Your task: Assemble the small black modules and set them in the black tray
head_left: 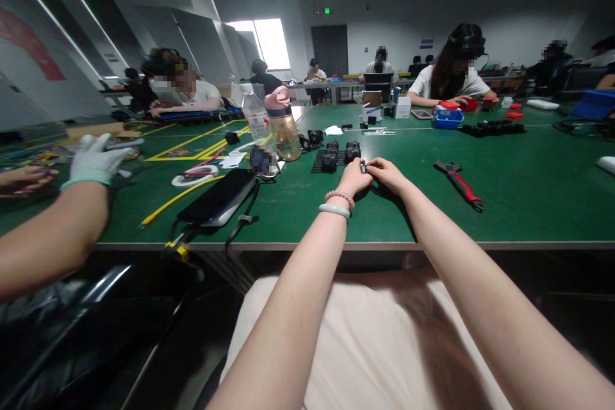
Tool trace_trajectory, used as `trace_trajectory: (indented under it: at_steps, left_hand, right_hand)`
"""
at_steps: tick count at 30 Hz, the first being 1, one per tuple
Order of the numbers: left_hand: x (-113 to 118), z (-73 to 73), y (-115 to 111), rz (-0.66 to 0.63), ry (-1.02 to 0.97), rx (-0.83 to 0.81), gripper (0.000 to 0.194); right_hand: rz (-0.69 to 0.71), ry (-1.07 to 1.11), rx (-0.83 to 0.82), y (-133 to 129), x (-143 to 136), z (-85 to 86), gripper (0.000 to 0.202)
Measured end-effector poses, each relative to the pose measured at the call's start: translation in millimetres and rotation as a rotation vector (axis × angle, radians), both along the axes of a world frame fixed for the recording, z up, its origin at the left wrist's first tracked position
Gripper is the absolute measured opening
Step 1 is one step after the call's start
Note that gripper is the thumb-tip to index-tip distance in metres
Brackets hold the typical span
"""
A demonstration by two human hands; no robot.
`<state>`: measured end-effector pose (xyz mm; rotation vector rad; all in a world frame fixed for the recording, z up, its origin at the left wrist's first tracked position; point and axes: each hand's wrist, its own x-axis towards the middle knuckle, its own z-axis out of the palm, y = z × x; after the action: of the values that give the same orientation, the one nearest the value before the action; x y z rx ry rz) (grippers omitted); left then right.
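Note:
My left hand (354,178), with a bead bracelet and a pale bangle at the wrist, is closed around a small dark part (363,168) with a light patch. From the right, my right hand (387,174) pinches at the same part with its fingertips. The part is mostly hidden by the fingers, so its kind cannot be made out. Just beyond my left hand stand black blocky parts (329,157) in a cluster on the green table (398,221). To the right lies an adjustable wrench (460,183) with a red and black handle, apart from both hands.
Left of my hands are a pink-lidded bottle (284,128), a clear plastic bottle (254,112), a black power bank-like slab (218,197) and a yellow cable (177,200). A co-worker's gloved hand (96,160) is at far left. A blue bin (448,118) stands at the back right.

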<state>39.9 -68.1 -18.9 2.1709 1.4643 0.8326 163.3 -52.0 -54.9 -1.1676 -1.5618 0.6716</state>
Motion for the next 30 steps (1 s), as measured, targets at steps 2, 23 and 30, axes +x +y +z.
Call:
trace_trajectory:
  at_steps: [2, 23, 30]
  left_hand:
    - [-0.3, -1.1, 1.1, -0.009, -0.007, 0.009, 0.049]
    - [-0.6, -8.7, 9.7, -0.019, -0.014, 0.047, 0.049]
    - [0.6, -7.9, 8.3, 0.006, 0.001, 0.024, 0.049]
  right_hand:
    - [0.000, 0.001, -0.003, -0.2, 0.2, 0.2, 0.023]
    - [-0.005, -0.015, 0.006, -1.7, -0.4, 1.6, 0.023]
    - [-0.002, -0.024, 0.000, -4.5, -0.2, 3.9, 0.022]
